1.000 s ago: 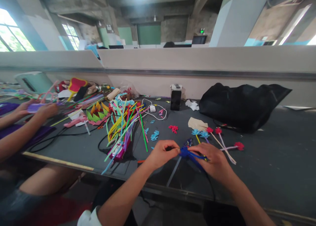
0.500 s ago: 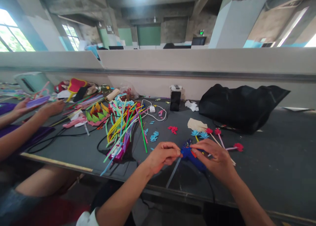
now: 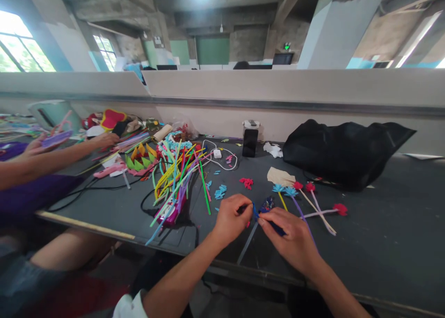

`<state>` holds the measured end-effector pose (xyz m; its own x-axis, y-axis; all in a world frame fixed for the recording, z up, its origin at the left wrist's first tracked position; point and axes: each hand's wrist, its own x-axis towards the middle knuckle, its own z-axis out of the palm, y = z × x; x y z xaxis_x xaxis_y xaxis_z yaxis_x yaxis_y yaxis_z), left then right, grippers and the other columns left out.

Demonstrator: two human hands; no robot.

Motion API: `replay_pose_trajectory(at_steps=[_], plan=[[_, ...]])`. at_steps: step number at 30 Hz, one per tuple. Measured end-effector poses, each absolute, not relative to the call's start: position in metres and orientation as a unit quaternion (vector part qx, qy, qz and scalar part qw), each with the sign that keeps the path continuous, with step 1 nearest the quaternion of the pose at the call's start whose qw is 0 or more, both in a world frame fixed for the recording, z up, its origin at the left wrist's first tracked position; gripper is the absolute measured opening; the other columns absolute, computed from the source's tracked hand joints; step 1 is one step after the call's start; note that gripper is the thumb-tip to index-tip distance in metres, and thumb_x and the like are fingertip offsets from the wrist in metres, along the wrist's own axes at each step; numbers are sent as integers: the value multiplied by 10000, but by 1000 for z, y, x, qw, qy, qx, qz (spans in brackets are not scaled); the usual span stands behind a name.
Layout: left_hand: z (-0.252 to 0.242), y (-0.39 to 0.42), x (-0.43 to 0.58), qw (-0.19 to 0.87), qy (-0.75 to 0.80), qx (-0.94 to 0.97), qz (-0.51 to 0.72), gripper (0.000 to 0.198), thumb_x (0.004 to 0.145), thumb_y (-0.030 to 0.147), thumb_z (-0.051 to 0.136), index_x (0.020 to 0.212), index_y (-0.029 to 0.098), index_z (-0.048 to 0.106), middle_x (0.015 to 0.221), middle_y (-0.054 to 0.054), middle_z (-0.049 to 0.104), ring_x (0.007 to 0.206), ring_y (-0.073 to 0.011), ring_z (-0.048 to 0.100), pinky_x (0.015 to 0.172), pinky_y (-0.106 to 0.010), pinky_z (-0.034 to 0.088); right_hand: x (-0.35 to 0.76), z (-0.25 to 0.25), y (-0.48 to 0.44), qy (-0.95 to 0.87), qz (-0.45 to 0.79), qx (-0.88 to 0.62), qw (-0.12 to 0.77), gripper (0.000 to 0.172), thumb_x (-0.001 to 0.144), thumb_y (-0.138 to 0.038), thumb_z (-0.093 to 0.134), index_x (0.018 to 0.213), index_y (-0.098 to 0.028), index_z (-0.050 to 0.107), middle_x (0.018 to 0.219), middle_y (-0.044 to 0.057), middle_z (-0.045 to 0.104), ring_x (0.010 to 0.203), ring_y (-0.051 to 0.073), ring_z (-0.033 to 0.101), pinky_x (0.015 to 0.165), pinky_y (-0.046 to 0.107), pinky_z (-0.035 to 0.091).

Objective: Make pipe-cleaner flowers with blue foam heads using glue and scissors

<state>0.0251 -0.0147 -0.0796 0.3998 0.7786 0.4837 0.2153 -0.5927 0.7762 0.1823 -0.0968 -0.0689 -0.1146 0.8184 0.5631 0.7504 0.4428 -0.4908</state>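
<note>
My left hand (image 3: 231, 216) and my right hand (image 3: 290, 237) meet over the near edge of the dark table (image 3: 382, 244), both closed in a pinch. Between the fingertips is a small blue foam piece (image 3: 255, 211) on the top of a grey straw (image 3: 247, 244) that slants down toward me. A blue glue gun (image 3: 268, 206) lies on the table just behind my right hand's fingers, partly hidden by them. Finished straw flowers (image 3: 306, 198) with red and blue heads lie to the right.
A heap of coloured straws (image 3: 177, 174) lies left of my hands, with blue foam bits (image 3: 219, 191) and a red foam bit (image 3: 246, 182) nearby. A black bag (image 3: 344, 151) sits back right. Another person's arms (image 3: 52, 155) work at the left.
My hands have drawn closer together over the blue piece. The other person's far hand has reached further right across the table, and the view has shifted slightly.
</note>
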Motion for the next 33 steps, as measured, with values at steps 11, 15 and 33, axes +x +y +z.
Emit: replay_pose_trajectory(at_steps=[11, 15, 33], plan=[[-66, -29, 24, 395, 159, 797, 428, 123, 819, 152, 569, 717, 151, 637, 615, 0, 557, 577, -102, 493, 566, -211, 376, 197, -69, -85, -672, 133, -552, 475, 178, 897, -293, 563, 781, -217, 675, 738, 4, 688, 711, 159, 648, 671, 254, 483], [-66, -22, 21, 380, 237, 763, 466, 148, 829, 154, 566, 698, 155, 635, 619, -1, 582, 594, -109, 517, 589, -221, 387, 177, -78, -90, -688, 159, -539, 459, 236, 911, -277, 527, 715, -210, 639, 675, -6, 647, 649, 143, 619, 638, 248, 466], [-65, -26, 21, 326, 180, 826, 424, 155, 885, 191, 533, 778, 157, 640, 647, -7, 587, 601, -105, 526, 596, -214, 389, 194, -76, -85, -694, 180, -543, 438, 249, 923, -331, 516, 743, -209, 636, 698, -5, 655, 672, 146, 622, 643, 250, 471]])
